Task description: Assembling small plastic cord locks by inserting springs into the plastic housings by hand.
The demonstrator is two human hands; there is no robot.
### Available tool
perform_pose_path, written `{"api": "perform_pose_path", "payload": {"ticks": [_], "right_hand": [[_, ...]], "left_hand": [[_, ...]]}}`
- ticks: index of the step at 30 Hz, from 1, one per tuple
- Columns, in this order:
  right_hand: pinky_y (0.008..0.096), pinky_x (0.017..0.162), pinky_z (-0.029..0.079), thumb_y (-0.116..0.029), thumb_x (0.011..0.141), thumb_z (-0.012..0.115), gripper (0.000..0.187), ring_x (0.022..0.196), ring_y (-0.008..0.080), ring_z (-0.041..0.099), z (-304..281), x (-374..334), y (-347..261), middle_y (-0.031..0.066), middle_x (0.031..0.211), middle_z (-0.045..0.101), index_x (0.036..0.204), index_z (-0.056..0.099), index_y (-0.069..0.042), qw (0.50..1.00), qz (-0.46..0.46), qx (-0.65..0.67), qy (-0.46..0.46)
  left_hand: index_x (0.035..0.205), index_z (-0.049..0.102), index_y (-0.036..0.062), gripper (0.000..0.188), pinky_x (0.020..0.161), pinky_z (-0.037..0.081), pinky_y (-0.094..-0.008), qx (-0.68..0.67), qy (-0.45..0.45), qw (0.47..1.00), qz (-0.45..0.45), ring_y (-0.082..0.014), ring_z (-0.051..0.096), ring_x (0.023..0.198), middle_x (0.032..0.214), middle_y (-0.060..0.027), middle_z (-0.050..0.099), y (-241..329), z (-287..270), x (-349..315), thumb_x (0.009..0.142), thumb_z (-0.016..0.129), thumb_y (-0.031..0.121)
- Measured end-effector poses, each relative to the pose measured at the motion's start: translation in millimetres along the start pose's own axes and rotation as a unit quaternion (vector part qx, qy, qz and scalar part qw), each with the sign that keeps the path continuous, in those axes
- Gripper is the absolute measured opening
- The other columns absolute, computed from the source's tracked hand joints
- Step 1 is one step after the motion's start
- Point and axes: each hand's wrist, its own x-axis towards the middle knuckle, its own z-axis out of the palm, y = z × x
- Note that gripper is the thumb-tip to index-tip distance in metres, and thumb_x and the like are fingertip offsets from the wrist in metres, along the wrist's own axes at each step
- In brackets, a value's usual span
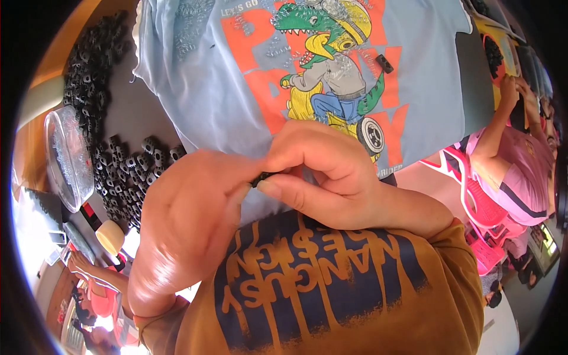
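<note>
My left hand (195,201) and my right hand (325,171) meet at the fingertips in front of my chest. Between them is a small black plastic piece (261,178), pinched by both and mostly covered by fingers. Beyond lies a light blue shirt (219,100) with a dinosaur print, spread flat. Many tiny metal springs (192,26) are scattered over the cloth. One black piece with holes (384,63), resembling a cord lock body, rests on the print's right side. Whether a spring is also in my fingers is hidden.
A large heap of similar black pieces (133,168) covers the table to the left. Beside it stands a clear plastic tub (70,160) holding springs. Pink plastic chairs (482,204) are at right, and other people (515,160) sit on both sides.
</note>
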Motion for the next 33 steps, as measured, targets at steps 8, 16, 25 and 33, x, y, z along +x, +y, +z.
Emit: {"api": "perform_pose_path", "payload": {"ticks": [8,16,25,33], "right_hand": [[0.0224,0.065,0.044,0.0,0.087,0.062,0.012,0.076,0.0085,0.056,8,2,-6,0.0038,0.086,0.059,0.099,0.063,0.001,0.968,0.086,0.228,0.057],[0.0187,0.068,0.048,-0.001,0.087,0.064,0.015,0.083,0.0073,0.061,4,5,-12,0.0044,0.092,0.064,0.101,0.064,0.002,0.913,0.162,0.366,0.077],[0.0279,0.081,0.048,0.003,0.083,0.065,0.013,0.091,0.0141,0.061,-5,4,-15,0.0092,0.101,0.064,0.096,0.066,0.0,0.922,0.199,0.323,0.085],[0.0218,0.064,0.045,0.0,0.088,0.062,0.014,0.075,0.008,0.055,-6,7,-15,0.0057,0.095,0.061,0.102,0.064,0.0,0.921,0.134,0.356,0.082]], "left_hand": [[0.106,0.059,-0.0025,0.033,0.066,0.049,-0.0253,-0.227,0.103,0.953,-0.173,-0.0188,0.059,0.074,0.09,-0.0116,0.061,0,15,-9,0.075,0.07,-0.004],[0.115,0.058,-0.0047,0.055,0.067,0.048,-0.0323,0.141,0.223,0.964,0.031,-0.0269,0.058,0.077,0.098,-0.0159,0.059,-2,38,-6,0.064,0.078,0.001],[0.108,0.057,-0.014,0.046,0.056,0.046,-0.0353,0.234,0.257,0.931,0.116,-0.0266,0.057,0.066,0.087,-0.0176,0.06,-2,46,7,0.069,0.076,0.001],[0.115,0.054,-0.0077,0.046,0.068,0.05,-0.0381,0.157,0.27,0.947,0.068,-0.0336,0.06,0.077,0.093,-0.0182,0.061,10,51,15,0.071,0.069,-0.006]]}}
